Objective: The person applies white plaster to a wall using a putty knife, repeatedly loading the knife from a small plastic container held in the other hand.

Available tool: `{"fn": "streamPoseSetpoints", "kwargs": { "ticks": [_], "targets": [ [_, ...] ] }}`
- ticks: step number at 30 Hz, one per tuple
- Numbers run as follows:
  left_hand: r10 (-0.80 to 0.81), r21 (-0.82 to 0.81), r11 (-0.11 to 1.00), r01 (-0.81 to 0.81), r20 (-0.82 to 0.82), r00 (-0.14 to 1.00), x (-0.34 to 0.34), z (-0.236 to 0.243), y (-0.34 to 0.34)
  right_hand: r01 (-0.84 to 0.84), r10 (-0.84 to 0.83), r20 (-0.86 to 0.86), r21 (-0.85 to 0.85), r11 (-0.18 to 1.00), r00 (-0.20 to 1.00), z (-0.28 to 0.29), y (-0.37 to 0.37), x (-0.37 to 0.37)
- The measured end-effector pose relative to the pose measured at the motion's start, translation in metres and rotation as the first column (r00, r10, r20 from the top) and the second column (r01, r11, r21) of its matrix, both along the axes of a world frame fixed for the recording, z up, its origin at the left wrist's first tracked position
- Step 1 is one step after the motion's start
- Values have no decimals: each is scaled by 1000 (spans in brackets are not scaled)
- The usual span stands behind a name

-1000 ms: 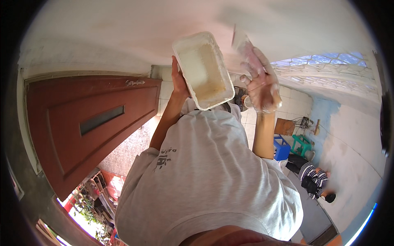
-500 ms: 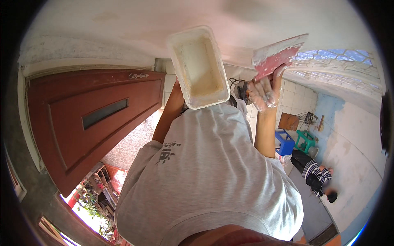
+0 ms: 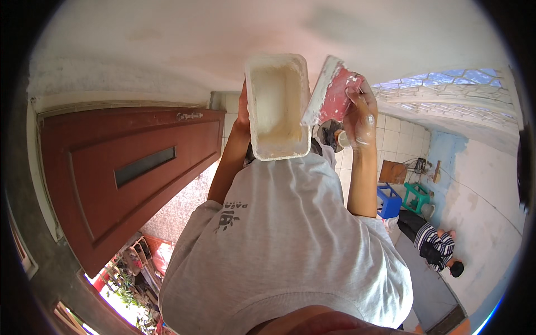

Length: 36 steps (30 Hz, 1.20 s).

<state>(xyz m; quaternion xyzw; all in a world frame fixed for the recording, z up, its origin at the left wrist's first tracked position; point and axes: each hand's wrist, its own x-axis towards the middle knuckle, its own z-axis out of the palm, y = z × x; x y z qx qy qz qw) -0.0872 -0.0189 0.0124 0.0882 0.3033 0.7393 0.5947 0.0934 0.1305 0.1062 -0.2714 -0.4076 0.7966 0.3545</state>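
My left hand [image 3: 243,106] is closed round the left side of a white plastic tub [image 3: 276,106], which has a pale crusted coating and some yellowish residue inside. My right hand [image 3: 362,117], smeared with white, grips a flat scraper [image 3: 337,95] with a red body and a white-coated edge. The scraper is tilted beside the tub’s right rim, its lower corner close to that rim; I cannot tell if they touch. The pale surface [image 3: 201,50] spans the top of the view beyond both hands.
An open brown door [image 3: 89,178] is at left. At right are a window grille [image 3: 446,84], a blue stool [image 3: 387,202], a green stool [image 3: 415,195] and a person in striped clothing [image 3: 432,245]. Shelving with plants [image 3: 128,279] shows at lower left.
The scraper in my right hand has moved left and tilted steeply toward the tub. The tub has shifted slightly right and down since half a second ago.
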Motion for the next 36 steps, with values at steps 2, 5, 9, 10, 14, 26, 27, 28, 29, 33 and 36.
{"fn": "streamPoseSetpoints", "kwargs": {
  "ticks": [2,5,9,10,14,26,27,28,29,33,36],
  "targets": [
    [-18,7,1000,18,1,1000,-2,2,1,-1,-1,124,17,1000,992,-8,6,-8],
    [-41,14,999,41,-9,999,-4,8,1,-169,69,371,243,955,926,3,8,-18],
    [-61,56,996,64,-48,997,-3,9,0,-254,36,470,409,876,882,6,22,-27],
    [-66,82,994,70,-54,996,-3,6,0,-255,37,472,408,876,881,7,25,-29],
    [-40,32,999,40,-15,999,2,8,4,-305,-19,554,487,818,833,7,32,-32],
    [-67,-30,997,66,-24,997,4,-12,14,-48,-257,423,589,807,869,-9,40,-46],
    [-72,-42,997,69,-63,995,4,-13,14,-15,-301,421,601,799,856,-9,41,-48],
    [-76,-54,996,71,-101,992,5,-15,15,-11,-305,421,601,799,854,-12,44,-51],
    [-82,-53,996,77,-103,991,5,-19,15,25,-321,394,598,801,861,-15,46,-55],
    [-62,-96,994,57,-50,997,8,-27,15,98,-369,379,573,814,849,-21,55,-64],
    [-65,-61,996,61,-64,996,11,-22,16,127,-380,370,554,823,848,-22,61,-69]
  ]
}}
